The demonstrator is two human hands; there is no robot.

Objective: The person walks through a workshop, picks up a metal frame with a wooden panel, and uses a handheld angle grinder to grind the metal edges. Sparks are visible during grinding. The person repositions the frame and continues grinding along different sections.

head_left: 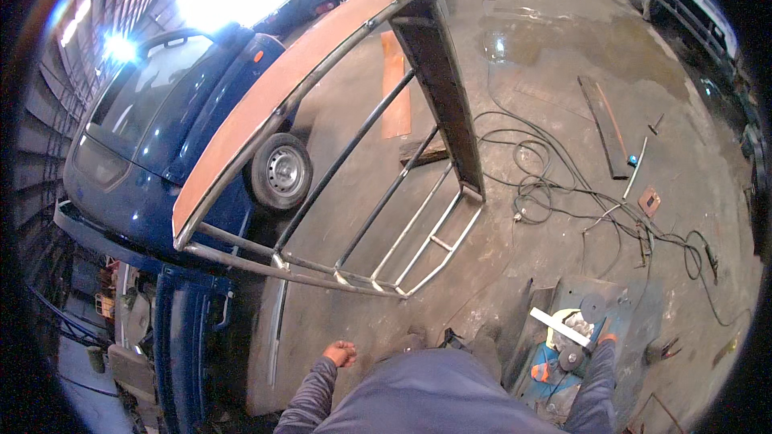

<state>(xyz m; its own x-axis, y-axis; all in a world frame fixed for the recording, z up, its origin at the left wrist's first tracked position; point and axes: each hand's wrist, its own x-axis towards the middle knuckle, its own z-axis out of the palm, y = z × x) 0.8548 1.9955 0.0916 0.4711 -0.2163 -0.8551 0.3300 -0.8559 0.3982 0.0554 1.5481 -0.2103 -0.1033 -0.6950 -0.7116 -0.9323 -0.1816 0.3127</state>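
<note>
My left hand (341, 353) hangs in front of me at the left, its fingers curled in with nothing visible in them. At the lower right, my right hand (607, 338) is at the right side of a power tool (569, 356) with blue and orange parts and grey round parts. A pale straight bar (560, 327) lies slantwise across the tool, its lower end close to my right hand. The fingers of that hand are mostly hidden, so its grip does not show. Beneath the tool is a dark metal plate (615, 297).
A large welded tube frame (354, 269) with a reddish panel stands ahead. Left of it is a blue vehicle (153, 128) beside a wheel (281, 171). Tangled cables (535, 185) and a long dark metal channel (603, 128) lie on the floor at the right.
</note>
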